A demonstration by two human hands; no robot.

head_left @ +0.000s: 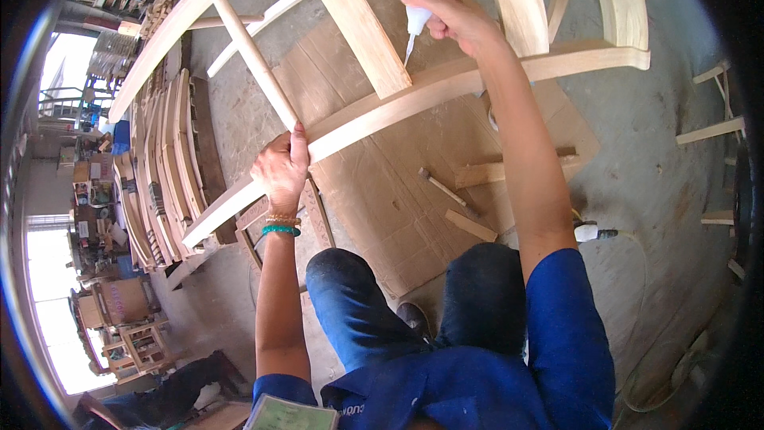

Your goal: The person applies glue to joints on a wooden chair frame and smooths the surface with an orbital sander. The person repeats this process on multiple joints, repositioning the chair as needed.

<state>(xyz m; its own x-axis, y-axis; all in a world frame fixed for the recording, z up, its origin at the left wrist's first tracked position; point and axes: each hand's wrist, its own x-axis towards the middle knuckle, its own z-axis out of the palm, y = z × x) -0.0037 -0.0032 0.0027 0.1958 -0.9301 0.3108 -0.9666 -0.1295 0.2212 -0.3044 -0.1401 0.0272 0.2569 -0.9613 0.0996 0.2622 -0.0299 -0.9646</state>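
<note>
A pale wooden chair frame (390, 119) lies across in front of me, its long near rail running from lower left to upper right. My left hand (282, 166) is closed around that rail, close to where a round rung (253, 60) meets it. In my right hand (458, 16) is a white glue bottle (417, 17), tipped so its thin nozzle points down. The nozzle tip is beside the lower end of a flat wooden slat (354, 24), where the slat meets the rail. Whether the tip touches the wood I cannot tell.
Flattened cardboard (374, 199) covers the floor below the frame. On it lie a hammer (447, 191) and wood offcuts (471, 225). Curved wooden parts (163, 167) are stacked at the left. A cable with a white connector (587, 232) lies at the right.
</note>
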